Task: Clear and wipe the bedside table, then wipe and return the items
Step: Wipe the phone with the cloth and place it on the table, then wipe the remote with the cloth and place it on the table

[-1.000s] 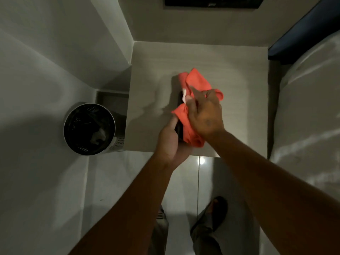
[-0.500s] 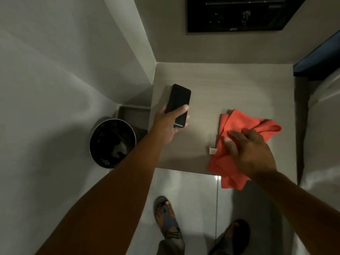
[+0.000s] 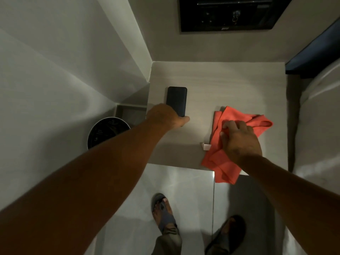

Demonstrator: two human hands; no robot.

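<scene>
A black phone (image 3: 176, 100) lies flat at the left side of the pale bedside table (image 3: 220, 81). My left hand (image 3: 165, 117) rests at the phone's near end, fingers still closed around its lower edge. An orange cloth (image 3: 222, 166) is bunched at the table's front right, and part of it hangs over the front edge. A small white tag (image 3: 205, 145) sticks out at its left. My right hand (image 3: 239, 142) presses down on the cloth with fingers curled into the fabric.
A round black mesh bin (image 3: 106, 133) stands on the floor left of the table, against the wall. The bed (image 3: 318, 129) runs along the right. A dark panel (image 3: 230, 13) hangs on the wall behind the table. My sandalled feet (image 3: 163, 212) stand on the glossy tiles.
The hands have parted: my left hand carried the phone out of the cloth and lowered it onto the table's left side. My right hand took the cloth to the front right.
</scene>
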